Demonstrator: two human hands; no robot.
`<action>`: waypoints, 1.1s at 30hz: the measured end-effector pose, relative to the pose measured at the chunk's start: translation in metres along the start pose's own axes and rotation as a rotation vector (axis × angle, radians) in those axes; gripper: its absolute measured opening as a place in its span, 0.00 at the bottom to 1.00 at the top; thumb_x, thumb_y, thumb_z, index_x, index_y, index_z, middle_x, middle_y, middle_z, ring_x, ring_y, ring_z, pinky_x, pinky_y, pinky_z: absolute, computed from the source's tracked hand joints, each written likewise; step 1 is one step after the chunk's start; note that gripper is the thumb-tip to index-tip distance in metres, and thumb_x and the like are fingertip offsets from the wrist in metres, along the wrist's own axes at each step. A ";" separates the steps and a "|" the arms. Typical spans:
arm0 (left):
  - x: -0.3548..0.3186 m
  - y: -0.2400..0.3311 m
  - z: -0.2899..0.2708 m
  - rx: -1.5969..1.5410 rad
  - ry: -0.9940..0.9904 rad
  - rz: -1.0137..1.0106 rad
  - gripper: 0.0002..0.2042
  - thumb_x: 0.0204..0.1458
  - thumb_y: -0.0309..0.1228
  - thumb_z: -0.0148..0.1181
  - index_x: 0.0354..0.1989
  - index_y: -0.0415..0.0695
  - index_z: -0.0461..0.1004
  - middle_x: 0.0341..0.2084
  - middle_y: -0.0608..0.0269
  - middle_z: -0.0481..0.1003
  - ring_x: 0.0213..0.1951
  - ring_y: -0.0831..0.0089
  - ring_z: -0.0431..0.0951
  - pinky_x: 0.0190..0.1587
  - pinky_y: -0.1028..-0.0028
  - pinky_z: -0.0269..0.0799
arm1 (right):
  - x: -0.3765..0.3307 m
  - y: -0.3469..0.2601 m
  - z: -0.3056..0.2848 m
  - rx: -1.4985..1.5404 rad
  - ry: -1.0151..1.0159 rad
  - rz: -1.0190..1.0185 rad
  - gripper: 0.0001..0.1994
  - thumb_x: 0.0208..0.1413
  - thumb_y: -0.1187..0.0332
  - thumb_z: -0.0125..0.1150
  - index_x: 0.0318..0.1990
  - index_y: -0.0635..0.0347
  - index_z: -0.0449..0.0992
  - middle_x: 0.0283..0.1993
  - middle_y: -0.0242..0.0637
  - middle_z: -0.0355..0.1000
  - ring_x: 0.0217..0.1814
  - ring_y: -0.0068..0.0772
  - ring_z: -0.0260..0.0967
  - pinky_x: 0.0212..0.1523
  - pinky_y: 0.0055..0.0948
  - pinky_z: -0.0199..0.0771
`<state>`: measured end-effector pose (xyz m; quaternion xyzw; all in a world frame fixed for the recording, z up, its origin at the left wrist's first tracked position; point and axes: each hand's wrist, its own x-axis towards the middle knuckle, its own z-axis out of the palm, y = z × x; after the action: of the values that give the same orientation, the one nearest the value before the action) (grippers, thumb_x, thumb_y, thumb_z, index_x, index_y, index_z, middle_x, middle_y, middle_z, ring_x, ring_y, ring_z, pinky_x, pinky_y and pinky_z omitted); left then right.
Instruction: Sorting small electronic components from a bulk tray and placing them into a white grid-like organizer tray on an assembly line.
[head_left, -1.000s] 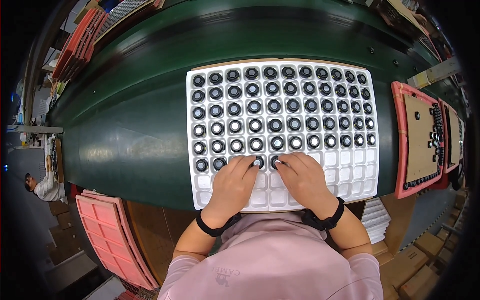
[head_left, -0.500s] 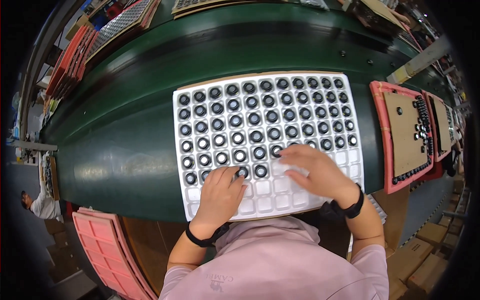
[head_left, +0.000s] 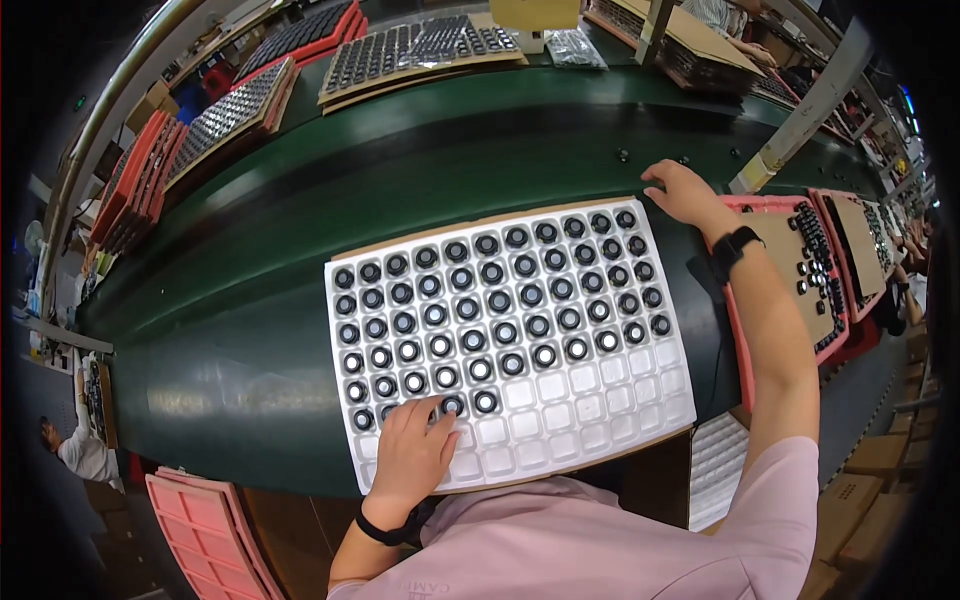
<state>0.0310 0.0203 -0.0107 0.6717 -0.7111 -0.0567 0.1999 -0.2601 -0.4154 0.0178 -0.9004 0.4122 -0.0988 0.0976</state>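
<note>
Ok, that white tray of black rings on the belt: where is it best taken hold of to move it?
Probably by its two short edges, one hand from each side. The white tray is wide, thin and lies flat on the green belt, so one-sided lifting would likely bend it. The right hand is at the far right corner; the left hand rests on the near row beside the black rings.

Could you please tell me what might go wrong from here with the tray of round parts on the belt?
The white tray overhangs the near edge of the green belt, so pressure from the left hand on that edge might tip it and spill the round black parts. The right hand is stretched to the far corner, and that forearm could brush parts from their pockets.
</note>
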 end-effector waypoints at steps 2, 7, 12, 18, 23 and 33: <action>0.001 0.001 -0.001 0.016 -0.003 -0.004 0.13 0.45 0.29 0.66 0.40 0.42 0.77 0.46 0.56 0.72 0.47 0.56 0.71 0.49 0.59 0.66 | 0.021 0.011 0.007 -0.024 0.017 -0.008 0.15 0.54 0.70 0.61 0.50 0.60 0.75 0.52 0.46 0.72 0.52 0.47 0.71 0.53 0.37 0.72; 0.002 0.003 -0.002 0.031 -0.039 -0.028 0.13 0.45 0.31 0.67 0.40 0.44 0.78 0.45 0.57 0.72 0.46 0.57 0.71 0.48 0.60 0.66 | 0.064 0.020 0.028 -0.092 -0.049 0.006 0.20 0.54 0.72 0.61 0.56 0.54 0.73 0.58 0.44 0.67 0.58 0.49 0.67 0.58 0.40 0.69; 0.006 0.009 -0.004 0.031 -0.067 -0.054 0.13 0.44 0.30 0.67 0.40 0.44 0.79 0.42 0.57 0.72 0.45 0.57 0.72 0.47 0.59 0.66 | 0.087 0.035 0.056 -0.099 -0.053 -0.029 0.19 0.54 0.72 0.59 0.55 0.53 0.73 0.57 0.43 0.68 0.61 0.50 0.65 0.59 0.41 0.68; -0.001 0.012 -0.005 0.040 -0.182 -0.134 0.17 0.43 0.31 0.68 0.44 0.44 0.77 0.46 0.54 0.71 0.48 0.53 0.70 0.52 0.56 0.66 | 0.096 0.025 0.053 -0.129 -0.224 0.031 0.17 0.54 0.72 0.59 0.53 0.54 0.74 0.55 0.43 0.69 0.59 0.49 0.66 0.58 0.41 0.69; 0.001 0.021 -0.002 0.054 -0.149 -0.067 0.23 0.42 0.33 0.70 0.49 0.42 0.74 0.53 0.48 0.67 0.54 0.47 0.67 0.60 0.50 0.61 | 0.083 0.078 0.040 -0.095 0.063 0.147 0.15 0.54 0.72 0.60 0.50 0.56 0.75 0.52 0.44 0.71 0.55 0.49 0.68 0.57 0.40 0.70; -0.001 0.017 -0.014 -0.030 -0.071 -0.143 0.22 0.44 0.33 0.69 0.49 0.42 0.74 0.56 0.46 0.66 0.56 0.45 0.66 0.60 0.50 0.62 | 0.079 0.114 0.042 -0.115 0.096 0.258 0.15 0.53 0.73 0.61 0.49 0.60 0.75 0.51 0.47 0.73 0.55 0.51 0.70 0.57 0.39 0.70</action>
<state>0.0204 0.0254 0.0082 0.7151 -0.6672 -0.1052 0.1798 -0.2812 -0.5452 -0.0439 -0.8382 0.5339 -0.1047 0.0378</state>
